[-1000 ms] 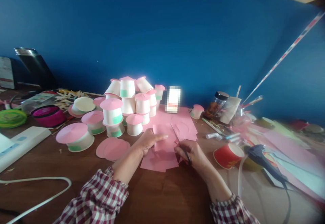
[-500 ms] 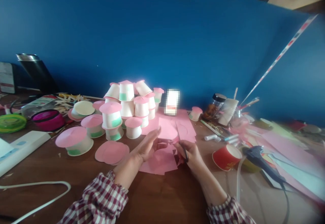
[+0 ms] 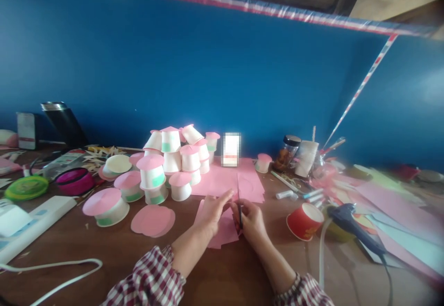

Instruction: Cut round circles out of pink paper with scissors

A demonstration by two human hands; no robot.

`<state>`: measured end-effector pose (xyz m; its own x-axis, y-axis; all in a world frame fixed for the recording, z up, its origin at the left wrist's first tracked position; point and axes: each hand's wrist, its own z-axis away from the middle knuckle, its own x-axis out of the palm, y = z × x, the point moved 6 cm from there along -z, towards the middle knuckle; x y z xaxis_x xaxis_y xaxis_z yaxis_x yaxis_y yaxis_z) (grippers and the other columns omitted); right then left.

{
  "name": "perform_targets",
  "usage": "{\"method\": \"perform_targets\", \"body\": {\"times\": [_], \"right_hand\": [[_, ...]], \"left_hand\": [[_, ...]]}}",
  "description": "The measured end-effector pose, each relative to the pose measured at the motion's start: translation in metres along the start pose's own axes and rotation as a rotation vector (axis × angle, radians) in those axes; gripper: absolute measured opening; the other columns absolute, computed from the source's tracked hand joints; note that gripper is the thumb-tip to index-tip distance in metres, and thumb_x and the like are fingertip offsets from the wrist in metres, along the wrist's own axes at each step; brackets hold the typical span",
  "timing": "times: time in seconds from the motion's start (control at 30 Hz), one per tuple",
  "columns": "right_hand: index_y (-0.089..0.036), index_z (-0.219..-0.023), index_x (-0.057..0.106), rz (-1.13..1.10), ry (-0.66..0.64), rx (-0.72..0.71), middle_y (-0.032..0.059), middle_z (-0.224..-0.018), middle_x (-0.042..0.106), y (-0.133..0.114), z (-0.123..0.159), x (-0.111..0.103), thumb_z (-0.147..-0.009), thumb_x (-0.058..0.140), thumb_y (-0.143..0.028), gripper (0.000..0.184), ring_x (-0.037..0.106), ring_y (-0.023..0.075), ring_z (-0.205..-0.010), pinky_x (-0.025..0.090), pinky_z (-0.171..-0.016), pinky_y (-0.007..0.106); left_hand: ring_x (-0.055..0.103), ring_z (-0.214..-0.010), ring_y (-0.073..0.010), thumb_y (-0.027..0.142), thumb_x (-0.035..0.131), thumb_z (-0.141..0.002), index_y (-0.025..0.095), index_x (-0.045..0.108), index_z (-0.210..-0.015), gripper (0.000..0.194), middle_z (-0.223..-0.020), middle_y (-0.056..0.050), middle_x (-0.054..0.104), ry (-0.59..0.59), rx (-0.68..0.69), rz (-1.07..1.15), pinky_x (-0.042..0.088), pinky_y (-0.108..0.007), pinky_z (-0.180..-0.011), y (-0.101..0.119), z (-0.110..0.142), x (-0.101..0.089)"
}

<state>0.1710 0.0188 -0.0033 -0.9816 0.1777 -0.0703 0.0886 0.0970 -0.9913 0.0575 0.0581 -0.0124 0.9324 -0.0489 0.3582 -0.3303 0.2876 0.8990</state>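
My right hand is closed on a pair of scissors with dark handles, its blade pointing away from me. Beside it, my left hand reaches in with the thumb stretched toward the scissors. A piece of pink paper is pinched in it, mostly hidden by the fingers. Under both hands lie pink paper scraps. Beyond them is a larger stack of pink sheets, the top one showing a drawn circle. Left of my left hand sits a pile of cut pink paper discs.
White paper cups with pink disc tops are stacked at centre left. A red paper cup and a glue gun with a cord lie at right. A power strip, purple case and black flask stand left.
The view has tilted up. The pink paper piece that stood in plain sight in my left hand is now mostly hidden. My hands have come closer together, and the scissor blade points upward in view.
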Motion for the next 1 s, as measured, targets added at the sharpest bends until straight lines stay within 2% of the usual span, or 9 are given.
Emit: {"method": "perform_targets", "body": {"times": [0.1, 0.23, 0.37, 0.47, 0.67, 0.87, 1.0], "right_hand": [[-0.014, -0.078, 0.063, -0.026, 0.008, 0.016, -0.0058, -0.043, 0.045, -0.001, 0.001, 0.001, -0.070, 0.069, -0.048, 0.036, 0.040, 0.0091, -0.034, 0.032, -0.033, 0.020], [-0.013, -0.081, 0.062, -0.066, 0.020, 0.039, -0.0062, -0.044, 0.045, -0.002, 0.002, 0.002, -0.069, 0.069, -0.044, 0.033, 0.038, 0.0082, -0.035, 0.033, -0.033, 0.020], [-0.012, -0.084, 0.063, -0.031, 0.049, 0.024, -0.0047, -0.046, 0.047, -0.003, 0.002, 0.000, -0.071, 0.067, -0.041, 0.032, 0.038, 0.0084, -0.037, 0.032, -0.035, 0.019], [-0.011, -0.087, 0.064, -0.013, 0.038, 0.026, -0.0042, -0.046, 0.048, -0.002, 0.001, 0.001, -0.072, 0.066, -0.039, 0.032, 0.038, 0.0082, -0.038, 0.029, -0.035, 0.019], [-0.011, -0.084, 0.065, 0.087, 0.034, -0.027, -0.0044, -0.046, 0.048, -0.005, 0.002, 0.002, -0.073, 0.064, -0.036, 0.027, 0.039, 0.0093, -0.040, 0.030, -0.037, 0.019], [-0.012, -0.083, 0.067, 0.117, 0.022, -0.059, -0.0018, -0.052, 0.054, -0.012, 0.003, 0.004, -0.072, 0.065, -0.034, 0.025, 0.044, 0.0108, -0.045, 0.034, -0.041, 0.020], [-0.012, -0.082, 0.067, 0.122, 0.019, -0.057, -0.0029, -0.051, 0.052, -0.015, 0.003, 0.005, -0.072, 0.065, -0.033, 0.023, 0.041, 0.0099, -0.044, 0.032, -0.041, 0.019]], "left_hand": [[0.063, -0.067, -0.0184, 0.044, 0.074, -0.061, 0.017, 0.057, -0.070, 0.033, -0.066, -0.004, 0.064, 0.085, -0.021, 0.034, 0.049, -0.027, -0.059, -0.001, 0.005, 0.009], [0.060, -0.055, -0.0198, 0.051, 0.069, -0.063, 0.019, 0.054, -0.065, 0.035, -0.051, -0.001, 0.056, 0.155, -0.046, -0.039, 0.045, -0.028, -0.049, -0.005, 0.011, 0.020], [0.061, -0.060, -0.0212, 0.055, 0.066, -0.065, 0.020, 0.055, -0.065, 0.036, -0.048, -0.002, 0.055, 0.175, -0.065, -0.088, 0.044, -0.028, -0.050, -0.011, 0.009, 0.021], [0.057, -0.053, -0.0188, 0.056, 0.066, -0.064, 0.019, 0.055, -0.065, 0.038, -0.048, -0.001, 0.054, 0.184, -0.065, -0.093, 0.041, -0.027, -0.047, -0.015, 0.005, 0.017], [0.048, -0.039, -0.0137, 0.056, 0.066, -0.064, 0.018, 0.054, -0.059, 0.040, -0.042, 0.001, 0.049, 0.177, 0.009, -0.073, 0.035, -0.024, -0.039, -0.020, -0.001, 0.011], [0.048, -0.042, -0.0131, 0.053, 0.065, -0.066, 0.017, 0.057, -0.053, 0.039, -0.045, -0.001, 0.052, 0.186, 0.189, -0.130, 0.034, -0.023, -0.040, -0.012, -0.004, 0.006], [0.048, -0.044, -0.0121, 0.051, 0.064, -0.067, 0.016, 0.057, -0.051, 0.039, -0.046, -0.001, 0.052, 0.170, 0.256, -0.149, 0.035, -0.022, -0.043, -0.006, -0.003, 0.005]]}}
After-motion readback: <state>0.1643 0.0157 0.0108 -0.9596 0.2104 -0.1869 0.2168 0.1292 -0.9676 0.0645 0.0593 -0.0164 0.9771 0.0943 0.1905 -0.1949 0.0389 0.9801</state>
